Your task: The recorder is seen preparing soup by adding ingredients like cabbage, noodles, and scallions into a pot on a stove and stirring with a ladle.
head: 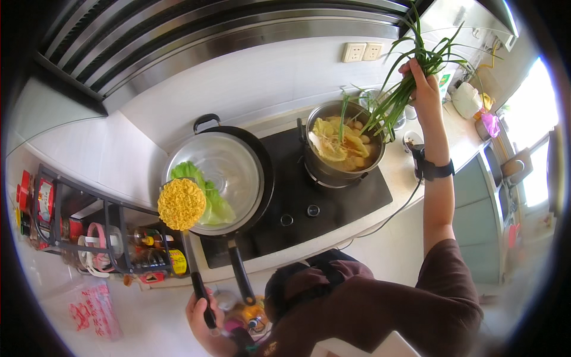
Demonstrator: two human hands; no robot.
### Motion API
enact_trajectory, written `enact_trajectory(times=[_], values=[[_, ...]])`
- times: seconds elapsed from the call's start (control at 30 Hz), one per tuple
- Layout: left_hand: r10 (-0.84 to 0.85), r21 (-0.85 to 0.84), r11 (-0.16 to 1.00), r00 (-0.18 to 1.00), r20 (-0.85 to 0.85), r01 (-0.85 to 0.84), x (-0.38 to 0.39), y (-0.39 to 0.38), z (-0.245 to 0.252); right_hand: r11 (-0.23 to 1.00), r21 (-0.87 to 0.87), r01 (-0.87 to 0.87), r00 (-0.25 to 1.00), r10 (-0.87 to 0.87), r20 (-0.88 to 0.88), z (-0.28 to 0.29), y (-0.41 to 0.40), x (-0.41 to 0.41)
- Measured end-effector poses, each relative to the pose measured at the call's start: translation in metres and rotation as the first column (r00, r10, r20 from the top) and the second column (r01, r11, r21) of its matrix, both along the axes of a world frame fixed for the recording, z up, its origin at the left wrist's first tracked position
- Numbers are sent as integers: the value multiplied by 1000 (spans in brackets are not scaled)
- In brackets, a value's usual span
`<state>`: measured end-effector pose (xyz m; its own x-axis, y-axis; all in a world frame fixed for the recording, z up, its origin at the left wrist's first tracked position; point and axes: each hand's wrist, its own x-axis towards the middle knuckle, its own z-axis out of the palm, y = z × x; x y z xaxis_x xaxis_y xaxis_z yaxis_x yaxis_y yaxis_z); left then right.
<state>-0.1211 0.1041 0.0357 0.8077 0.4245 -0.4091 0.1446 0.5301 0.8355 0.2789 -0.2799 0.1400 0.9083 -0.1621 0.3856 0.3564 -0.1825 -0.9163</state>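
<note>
My left hand (204, 310) grips the black handle of a long metal utensil, with a round cake of dried instant noodles (182, 204) on its head. The noodles are over the left edge of a metal basin (241, 178), where green lettuce leaves (216, 205) lie. That basin rests in a black wok (266, 178). My right hand (421, 82) is closed around a bunch of long green leaves, like Chinese chives (395, 105), raised at the right of a steel pot (381, 156). Their lower ends hang over the pot's rim. The pot holds cabbage leaves (330, 138), round pieces and broth.
Both vessels stand on a black two-burner cooktop (285, 196). A black rack (107, 232) of bottles and jars is at the left. At the right are a small bowl (411, 142) and a cable (397, 212) hanging from my right wrist. A range hood (250, 35) spans the top.
</note>
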Motion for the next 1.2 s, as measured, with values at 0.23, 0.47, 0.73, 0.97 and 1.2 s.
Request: enact_trajectory(times=[0.23, 0.47, 0.73, 0.97, 1.2], values=[[27, -29, 999, 1000, 15, -27, 2, -13, -6, 966, 254, -57, 995, 35, 92, 5, 16, 22], [-2, -42, 999, 1000, 31, 3, 6, -15, -9, 1000, -20, -12, 1000, 13, 22, -36, -11, 81], [18, -1, 1000, 1000, -11, -18, 4, -8, -13, 804, 537, -255, 964, 171, 202, 24, -26, 54], [-72, -86, 994, 997, -39, 68, 21, 3, -18, 650, 543, -532, 832, 281, 478, 67, -40, 36], [-194, -120, 976, 974, -112, 181, 38, 21, -53, 585, 604, -541, 834, 284, 472, 54, -68, 53]])
